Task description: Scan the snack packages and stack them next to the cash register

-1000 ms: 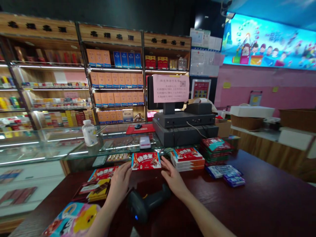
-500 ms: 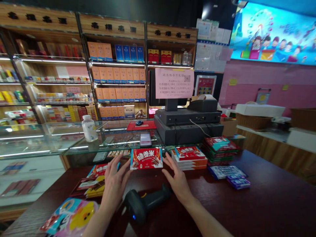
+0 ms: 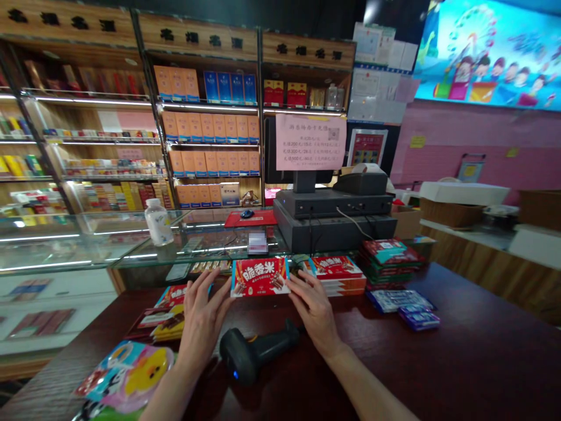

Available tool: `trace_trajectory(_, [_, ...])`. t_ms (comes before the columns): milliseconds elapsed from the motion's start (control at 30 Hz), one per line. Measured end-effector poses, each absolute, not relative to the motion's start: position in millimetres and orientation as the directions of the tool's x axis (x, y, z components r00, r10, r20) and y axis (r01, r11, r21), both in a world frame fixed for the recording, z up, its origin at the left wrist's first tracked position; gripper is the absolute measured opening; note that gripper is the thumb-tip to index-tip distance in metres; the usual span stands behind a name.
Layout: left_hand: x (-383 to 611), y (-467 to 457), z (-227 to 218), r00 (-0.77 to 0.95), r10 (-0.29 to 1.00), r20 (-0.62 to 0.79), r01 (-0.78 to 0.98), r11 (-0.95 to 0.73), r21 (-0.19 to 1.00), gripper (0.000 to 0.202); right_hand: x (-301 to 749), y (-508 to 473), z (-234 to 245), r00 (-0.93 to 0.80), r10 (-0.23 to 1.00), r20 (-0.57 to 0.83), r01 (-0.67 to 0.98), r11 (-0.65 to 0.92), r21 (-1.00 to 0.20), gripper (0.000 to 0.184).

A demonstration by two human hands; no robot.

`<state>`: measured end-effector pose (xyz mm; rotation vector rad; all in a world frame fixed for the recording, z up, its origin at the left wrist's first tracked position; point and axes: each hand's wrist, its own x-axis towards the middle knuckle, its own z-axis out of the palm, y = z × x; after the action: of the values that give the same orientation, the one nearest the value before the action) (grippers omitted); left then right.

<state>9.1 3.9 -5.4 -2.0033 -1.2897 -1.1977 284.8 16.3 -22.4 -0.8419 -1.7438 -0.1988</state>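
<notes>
Red snack packet (image 3: 260, 277) sits at the far edge of the worktop (image 3: 473, 351), framed between a spread left hand (image 3: 201, 321) and spread right hand (image 3: 313, 310), neither visibly gripping (contact hard to tell). A barcode scanner (image 3: 248, 354) lies just in front, a matching stack (image 3: 337, 275) just right.

Both hands (image 3: 202, 320) (image 3: 314, 313) touch a red snack box (image 3: 260, 277)

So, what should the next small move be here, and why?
Probably close both hands gently on the red chocolate box: the left hand and right hand are open at its two ends, with neither gripping it. The handheld barcode scanner lies just below, within likely reach afterwards.
</notes>
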Motion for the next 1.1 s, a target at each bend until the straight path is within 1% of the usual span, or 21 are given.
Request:
trace_trajectory(100, [9,3,-4,0.178,0.486,0.855,0.892,-0.447,0.068,0.040,284,16,-22,-0.113,0.442,0.890,0.614,0.735,-0.288,0.040])
trace_trajectory(233, [8,2,-3,0.172,0.507,0.844,0.877,-0.470,0.104,0.038,283,13,-20,-0.091,0.507,0.857,0.604,0.712,-0.357,0.035])
trace_trajectory(300, [9,1,-3,0.150,0.499,0.853,0.867,-0.482,0.129,0.033,283,11,-18,-0.073,0.534,0.843,0.593,0.702,-0.393,0.032])
trace_trajectory(433, [11,-1,-3,0.097,0.502,0.860,0.854,-0.486,0.188,0.023,281,7,-15,-0.043,0.549,0.835,0.570,0.700,-0.430,0.027])
trace_trajectory(600, [18,-2,-1,0.098,0.531,0.842,0.804,-0.541,0.247,0.020,279,7,-14,0.055,0.584,0.810,0.579,0.642,-0.502,0.027])
trace_trajectory(767, [20,2,-5,0.144,0.577,0.804,0.763,-0.582,0.281,0.031,276,9,-16,0.154,0.662,0.733,0.543,0.564,-0.623,0.033])
trace_trajectory(900, [16,6,-10,0.195,0.611,0.767,0.780,-0.571,0.256,0.042,276,11,-15,0.212,0.730,0.650,0.478,0.503,-0.721,0.037])
trace_trajectory(967, [14,7,-11,0.214,0.619,0.756,0.795,-0.560,0.233,0.052,276,11,-14,0.209,0.755,0.622,0.454,0.488,-0.745,0.037])
trace_trajectory(1100, [14,4,-7,0.259,0.619,0.741,0.829,-0.536,0.158,0.081,277,13,-13,0.181,0.784,0.594,0.428,0.481,-0.765,0.037])
